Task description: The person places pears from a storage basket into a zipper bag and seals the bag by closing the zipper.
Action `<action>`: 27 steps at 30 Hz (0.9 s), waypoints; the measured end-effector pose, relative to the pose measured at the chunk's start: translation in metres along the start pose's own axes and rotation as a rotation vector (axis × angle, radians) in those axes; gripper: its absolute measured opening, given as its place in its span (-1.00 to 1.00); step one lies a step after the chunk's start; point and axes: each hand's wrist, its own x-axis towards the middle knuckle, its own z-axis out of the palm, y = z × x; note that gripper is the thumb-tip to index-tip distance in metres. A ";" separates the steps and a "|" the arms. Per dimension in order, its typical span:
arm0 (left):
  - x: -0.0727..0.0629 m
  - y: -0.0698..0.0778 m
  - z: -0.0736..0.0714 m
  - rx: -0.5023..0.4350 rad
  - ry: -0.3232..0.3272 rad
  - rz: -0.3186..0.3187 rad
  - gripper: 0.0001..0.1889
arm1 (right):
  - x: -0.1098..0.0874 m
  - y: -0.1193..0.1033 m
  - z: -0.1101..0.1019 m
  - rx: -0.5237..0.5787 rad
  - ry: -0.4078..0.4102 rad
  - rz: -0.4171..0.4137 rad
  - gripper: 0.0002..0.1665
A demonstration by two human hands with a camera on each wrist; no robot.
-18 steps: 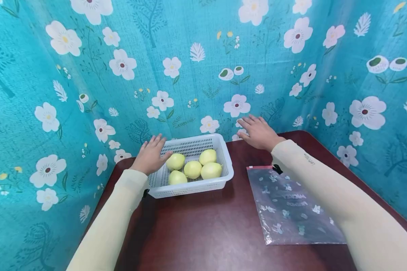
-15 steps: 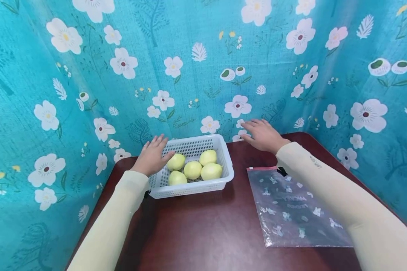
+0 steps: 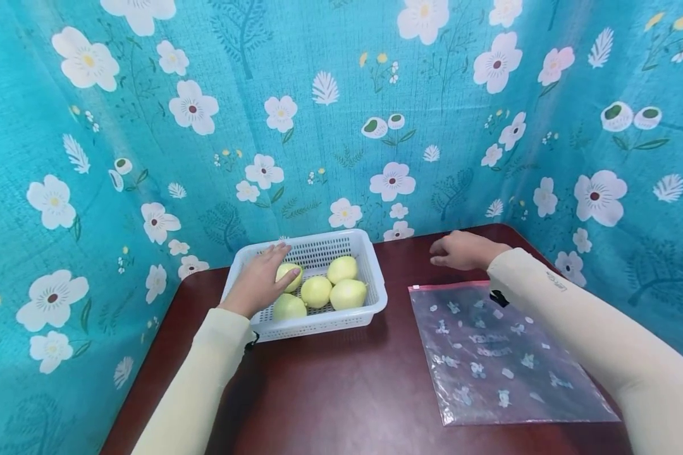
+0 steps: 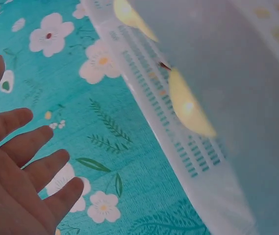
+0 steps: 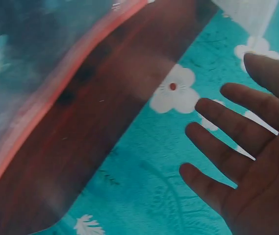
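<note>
In the head view, my left hand (image 3: 260, 282) hovers over the left end of a white plastic basket (image 3: 324, 324), fingers loosely extended and holding nothing. Several yellow-green pears (image 3: 348, 294) lie in the basket; the hand partly covers those on the left. The left wrist view shows the same hand (image 4: 24, 161) with fingers apart, and a stemmed pear (image 4: 186, 105) behind the basket wall. My right hand (image 3: 465, 250) is above the table's far right part, just beyond the red zip edge of a clear printed zip bag (image 3: 489, 354). Its fingers (image 5: 222, 156) are spread and bare.
A dark red table (image 3: 319, 392) carries the basket at the back left and the flat bag at the right. A teal flowered cloth (image 3: 341, 126) hangs close behind the table and along both sides.
My right hand has come down and shifted right, toward the table beyond the bag. The left hand has moved slightly right and lower over the basket. The head view has shifted a little.
</note>
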 end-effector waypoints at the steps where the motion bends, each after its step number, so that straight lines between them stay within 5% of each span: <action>1: -0.001 0.002 0.002 -0.016 0.006 0.001 -0.27 | -0.001 0.003 0.003 0.005 -0.012 0.007 -0.40; 12: -0.001 0.020 0.012 -0.185 0.036 -0.005 -0.44 | -0.004 0.039 0.030 0.082 -0.123 0.161 -0.29; 16: 0.003 0.028 0.017 -0.189 0.031 0.059 -0.52 | -0.007 0.048 0.035 0.120 -0.146 0.219 -0.30; 27: 0.009 0.066 0.044 -0.178 0.064 0.262 -0.67 | -0.003 0.054 0.045 0.159 -0.215 0.168 -0.50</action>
